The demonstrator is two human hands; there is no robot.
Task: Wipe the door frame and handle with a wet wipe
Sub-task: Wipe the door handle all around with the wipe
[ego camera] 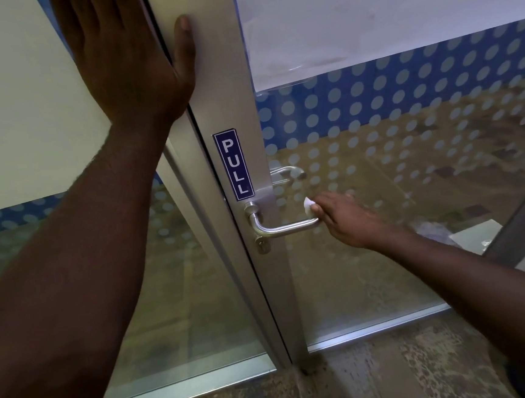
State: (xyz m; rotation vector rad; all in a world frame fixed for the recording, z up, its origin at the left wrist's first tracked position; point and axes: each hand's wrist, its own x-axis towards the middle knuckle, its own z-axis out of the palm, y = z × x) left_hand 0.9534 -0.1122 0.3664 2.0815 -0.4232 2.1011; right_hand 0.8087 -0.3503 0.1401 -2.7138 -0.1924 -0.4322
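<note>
A silver aluminium door frame [231, 106] runs down the middle, with a blue PULL sticker [233, 165] on it. Below the sticker a steel lever handle [284, 227] sticks out to the right. My right hand [348, 220] grips a small white wet wipe [309, 205] and presses it against the free end of the handle. My left hand [128, 58] lies flat and open high up, palm on the pale panel, thumb resting on the frame. A second handle [287, 172] shows through the glass on the far side.
The glass door [377, 144] has a frosted dot pattern and a white sheet [365, 15] taped over its top. A fixed glass panel [180, 285] stands to the left. Speckled carpet [366, 380] lies below. A pale box [477, 237] sits behind the glass at right.
</note>
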